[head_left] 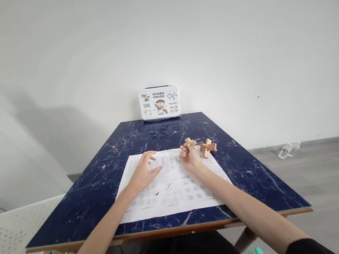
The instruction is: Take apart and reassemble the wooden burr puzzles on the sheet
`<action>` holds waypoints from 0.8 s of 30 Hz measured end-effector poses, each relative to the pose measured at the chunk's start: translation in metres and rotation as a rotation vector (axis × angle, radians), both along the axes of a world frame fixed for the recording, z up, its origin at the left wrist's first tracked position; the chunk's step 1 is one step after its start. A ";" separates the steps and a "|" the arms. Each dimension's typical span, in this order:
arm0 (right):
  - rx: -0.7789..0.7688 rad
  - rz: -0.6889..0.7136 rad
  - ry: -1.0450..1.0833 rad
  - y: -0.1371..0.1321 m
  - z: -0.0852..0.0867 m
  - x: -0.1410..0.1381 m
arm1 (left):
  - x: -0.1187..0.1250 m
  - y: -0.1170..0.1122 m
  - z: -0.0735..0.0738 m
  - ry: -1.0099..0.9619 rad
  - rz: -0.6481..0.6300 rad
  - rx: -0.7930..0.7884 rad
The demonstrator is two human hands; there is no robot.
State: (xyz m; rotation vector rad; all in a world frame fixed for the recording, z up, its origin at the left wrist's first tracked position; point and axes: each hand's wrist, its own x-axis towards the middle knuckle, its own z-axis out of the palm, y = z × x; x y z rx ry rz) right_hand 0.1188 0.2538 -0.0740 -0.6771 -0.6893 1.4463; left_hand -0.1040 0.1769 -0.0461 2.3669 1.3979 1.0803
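Note:
My right hand [189,157] is closed around a small wooden cross-shaped puzzle [190,142], held just above the white instruction sheet [171,192]. A second wooden cross puzzle [207,147] lies on the table right beside it, at the sheet's far right corner. My left hand [144,169] rests on the sheet with its fingers spread, holding nothing. The sheet shows rows of small printed diagrams and lies on a dark blue marbled table [87,189].
A white tin case with cartoon travel pictures [159,102] stands at the table's far edge against the wall. A white perforated basket [13,238] sits at the left of the table. A clear plastic bottle [287,150] lies on the floor at right.

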 end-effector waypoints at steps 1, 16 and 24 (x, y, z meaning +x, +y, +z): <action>-0.001 0.002 -0.003 -0.001 0.001 0.000 | 0.000 0.001 -0.001 0.007 -0.002 0.001; 0.101 0.381 -0.282 -0.041 0.024 -0.023 | 0.000 -0.009 0.008 0.230 -0.065 -0.015; 0.268 0.418 -0.556 -0.050 0.020 -0.030 | -0.004 -0.009 0.004 0.359 -0.022 0.052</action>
